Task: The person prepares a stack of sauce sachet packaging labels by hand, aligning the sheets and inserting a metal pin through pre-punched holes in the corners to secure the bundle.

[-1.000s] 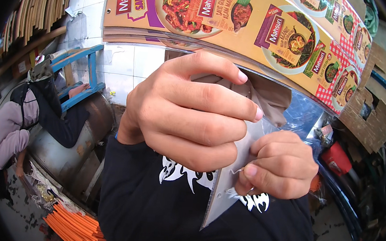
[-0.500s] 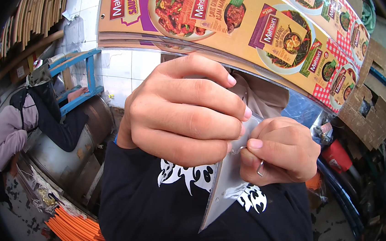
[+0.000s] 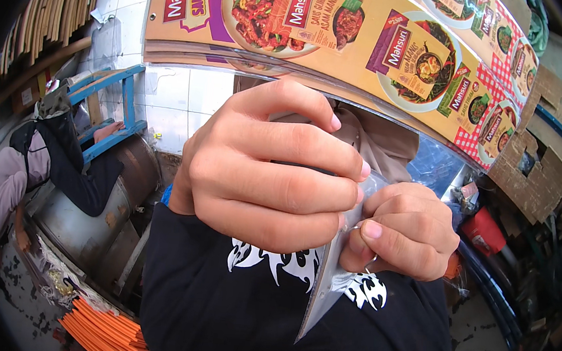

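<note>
My left hand (image 3: 275,168) is curled with its back to me, its fingertips resting along one edge of a thin, pale grey plastic-looking sheet (image 3: 321,299). That sheet stands on edge in front of my chest and narrows to a point at the bottom. Its upper part is mostly behind my fingers, and the left thumb is hidden. Close by on the right, my right hand (image 3: 410,230) pinches a thin bent metal wire (image 3: 370,262) between thumb and forefinger. The wire meets the sheet beside my left fingertips; whether it passes through a hole, I cannot tell.
A stack of printed food-picture boards (image 3: 345,47) lies just beyond my hands. At left, a seated person (image 3: 14,172) is near a blue frame (image 3: 127,102) and a metal drum (image 3: 84,205). Orange rods (image 3: 103,330) lie lower left; cardboard (image 3: 535,178) and a red container (image 3: 487,230) are at right.
Both hands have shifted slightly downward in the picture. The wire's free end has turned and now sits lower, beneath my right thumb. My left hand keeps its hold on the sheet.
</note>
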Demonstrator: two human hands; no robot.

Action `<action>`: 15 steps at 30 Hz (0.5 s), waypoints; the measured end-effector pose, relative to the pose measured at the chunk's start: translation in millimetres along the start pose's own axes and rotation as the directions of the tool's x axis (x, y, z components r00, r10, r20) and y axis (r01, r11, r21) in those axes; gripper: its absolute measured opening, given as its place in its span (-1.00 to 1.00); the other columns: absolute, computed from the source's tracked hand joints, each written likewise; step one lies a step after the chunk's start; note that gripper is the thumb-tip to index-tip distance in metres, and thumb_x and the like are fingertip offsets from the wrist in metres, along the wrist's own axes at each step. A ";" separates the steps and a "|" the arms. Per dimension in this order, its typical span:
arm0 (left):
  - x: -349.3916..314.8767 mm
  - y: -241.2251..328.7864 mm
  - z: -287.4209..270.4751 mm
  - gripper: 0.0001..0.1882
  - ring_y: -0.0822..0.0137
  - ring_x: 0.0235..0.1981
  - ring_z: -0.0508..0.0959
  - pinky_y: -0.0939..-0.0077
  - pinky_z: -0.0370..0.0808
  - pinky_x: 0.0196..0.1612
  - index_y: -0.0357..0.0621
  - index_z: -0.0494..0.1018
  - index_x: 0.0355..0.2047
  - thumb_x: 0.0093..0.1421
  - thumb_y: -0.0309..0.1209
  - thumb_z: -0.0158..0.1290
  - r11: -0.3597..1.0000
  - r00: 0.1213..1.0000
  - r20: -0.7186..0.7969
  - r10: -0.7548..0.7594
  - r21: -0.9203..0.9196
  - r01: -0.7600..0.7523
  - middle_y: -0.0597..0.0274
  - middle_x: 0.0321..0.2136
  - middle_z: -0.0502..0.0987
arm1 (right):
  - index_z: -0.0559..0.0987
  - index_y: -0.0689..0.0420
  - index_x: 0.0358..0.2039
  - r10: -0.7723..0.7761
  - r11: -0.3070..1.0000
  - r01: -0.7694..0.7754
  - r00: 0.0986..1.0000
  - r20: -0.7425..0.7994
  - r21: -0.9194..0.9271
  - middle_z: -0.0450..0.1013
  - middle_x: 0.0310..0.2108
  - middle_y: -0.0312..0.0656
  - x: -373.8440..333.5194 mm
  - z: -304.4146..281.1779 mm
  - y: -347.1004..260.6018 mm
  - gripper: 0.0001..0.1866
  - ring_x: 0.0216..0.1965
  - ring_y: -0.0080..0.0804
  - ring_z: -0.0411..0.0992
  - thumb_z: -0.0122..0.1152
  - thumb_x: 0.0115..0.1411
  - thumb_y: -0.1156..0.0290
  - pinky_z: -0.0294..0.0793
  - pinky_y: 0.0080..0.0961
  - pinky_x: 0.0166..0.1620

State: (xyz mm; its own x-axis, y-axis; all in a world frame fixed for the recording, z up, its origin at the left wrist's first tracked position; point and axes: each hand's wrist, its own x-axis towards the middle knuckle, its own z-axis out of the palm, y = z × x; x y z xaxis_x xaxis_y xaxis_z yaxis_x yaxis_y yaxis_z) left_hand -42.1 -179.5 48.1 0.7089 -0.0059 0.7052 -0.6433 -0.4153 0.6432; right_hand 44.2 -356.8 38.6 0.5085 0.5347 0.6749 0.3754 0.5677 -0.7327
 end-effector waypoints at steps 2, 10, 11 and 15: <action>1.0 1.8 -0.2 -0.96 0.25 -0.33 0.66 0.22 0.44 -0.24 -0.05 0.48 -0.43 0.10 -0.47 0.13 1.000 1.000 0.007 0.000 0.015 0.000 0.27 -0.42 0.64 | 0.57 0.46 -0.42 -0.107 0.991 0.103 0.993 -0.044 -0.081 0.42 -0.65 -0.15 -0.8 3.1 0.9 -0.79 -0.77 -0.56 0.27 0.43 -0.05 0.63 0.17 -0.62 -0.74; -1.7 1.2 -8.6 -0.96 0.24 -0.31 0.66 0.23 0.42 -0.20 -0.07 0.49 -0.44 0.10 -0.49 0.13 0.999 0.998 0.060 -0.018 0.047 0.015 0.23 -0.38 0.65 | 0.56 0.44 -0.43 -0.119 0.992 0.120 0.993 0.022 -0.031 0.40 -0.65 -0.18 -4.4 -7.9 -1.1 -0.80 -0.77 -0.54 0.28 0.43 -0.01 0.61 0.25 -0.60 -0.72; -1.8 -0.7 -9.3 -0.97 0.24 -0.30 0.66 0.23 0.42 -0.19 -0.07 0.49 -0.45 0.10 -0.49 0.13 0.998 0.997 0.078 -0.022 0.053 0.017 0.22 -0.37 0.65 | 0.56 0.44 -0.43 -0.114 0.993 0.115 0.992 0.057 -0.002 0.40 -0.65 -0.18 -5.9 -13.1 -1.6 -0.80 -0.76 -0.53 0.29 0.43 0.01 0.61 0.27 -0.60 -0.71; 0.7 -0.3 -8.5 -0.97 0.22 -0.30 0.67 0.23 0.42 -0.19 -0.09 0.50 -0.46 0.11 -0.49 0.13 1.000 0.997 0.078 -0.023 0.021 0.021 0.20 -0.37 0.65 | 0.56 0.44 -0.38 0.047 0.997 -0.048 0.999 0.017 0.057 0.43 -0.62 -0.16 -0.1 -20.6 -1.0 -0.78 -0.73 -0.48 0.39 0.42 -0.03 0.66 0.36 -0.58 -0.68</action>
State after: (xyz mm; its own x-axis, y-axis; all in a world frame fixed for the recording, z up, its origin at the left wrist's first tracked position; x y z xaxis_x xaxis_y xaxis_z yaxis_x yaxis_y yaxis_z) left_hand -43.9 -171.7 50.9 0.7439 -0.0671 0.6650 -0.6217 -0.4345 0.6516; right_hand 59.7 -370.3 37.4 0.5127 0.5714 0.6408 0.3054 0.5762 -0.7581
